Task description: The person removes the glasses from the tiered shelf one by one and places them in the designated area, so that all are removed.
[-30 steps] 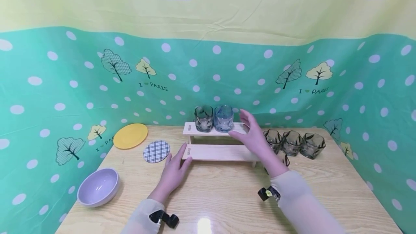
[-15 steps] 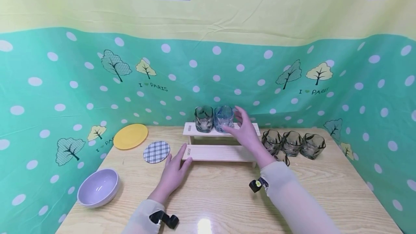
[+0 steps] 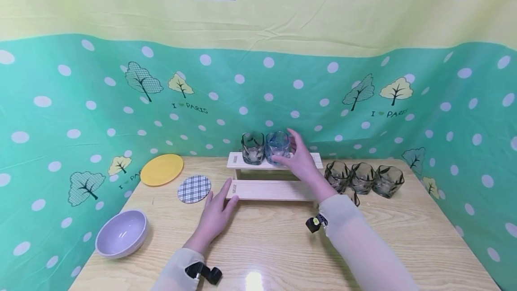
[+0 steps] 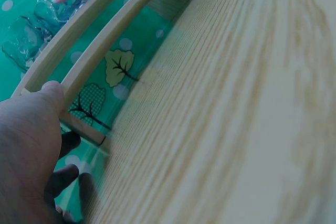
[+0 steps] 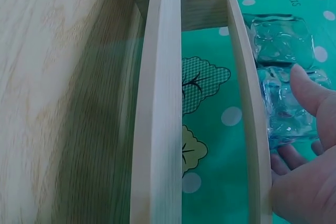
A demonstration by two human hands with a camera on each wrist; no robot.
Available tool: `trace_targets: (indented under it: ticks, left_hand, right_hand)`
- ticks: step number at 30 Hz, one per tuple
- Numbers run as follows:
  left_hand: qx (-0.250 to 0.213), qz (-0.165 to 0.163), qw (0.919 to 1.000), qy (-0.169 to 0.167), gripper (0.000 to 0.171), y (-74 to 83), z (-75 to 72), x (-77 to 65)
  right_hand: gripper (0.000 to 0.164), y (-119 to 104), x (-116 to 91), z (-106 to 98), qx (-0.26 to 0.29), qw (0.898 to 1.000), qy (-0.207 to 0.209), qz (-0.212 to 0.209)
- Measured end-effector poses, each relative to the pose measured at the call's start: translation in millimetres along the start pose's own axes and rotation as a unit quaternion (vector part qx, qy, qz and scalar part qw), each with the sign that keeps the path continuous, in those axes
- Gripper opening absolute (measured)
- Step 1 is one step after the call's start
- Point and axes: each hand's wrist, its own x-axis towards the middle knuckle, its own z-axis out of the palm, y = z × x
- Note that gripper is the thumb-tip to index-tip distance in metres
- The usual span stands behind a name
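Blue glass [image 3: 276, 142] sits within the half-curled fingers of the right hand [image 3: 302, 163], atop the wooden rack [image 3: 274, 190]. Pushing toward nine o'clock could topple the grey-green glass [image 3: 253, 146] just beside it; the left hand [image 3: 215, 214], fingers spread against the rack's eight-o'clock corner, might jolt both.

Bright, even light is washing over the head view, a white glare spot is gleaming on the near counter [image 3: 278, 246], and a highlight is shining in the purple bowl [image 3: 133, 228]. A soft shadow is falling beneath the right sleeve [image 3: 363, 241]. Both wrist views are looking dimmer, greener: the wooden rack [image 4: 111, 34] is bowing with lens distortion, and the left hand's fingers [image 4: 63, 178] are showing almost black.
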Motion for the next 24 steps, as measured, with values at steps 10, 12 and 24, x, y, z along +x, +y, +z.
trace_targets:
  ticks: [10,12,24]
  left_hand:
    - [-0.004,-0.002,1.0000,-0.001,0.070,2.2,-1.2,0.4]
    - [-0.002,0.000,1.0000,-0.002,0.070,2.0,-1.2,0.7]
    - [0.000,0.003,1.0000,-0.003,0.069,2.2,-1.9,1.1]
  right_hand:
    - [0.112,0.1,1.0,0.9,-0.028,0.999,-0.001,0.016]
    - [0.111,-0.3,1.0,1.1,-0.028,0.999,0.000,0.016]
    - [0.109,-0.5,-1.0,1.8,-0.030,0.999,0.002,0.012]
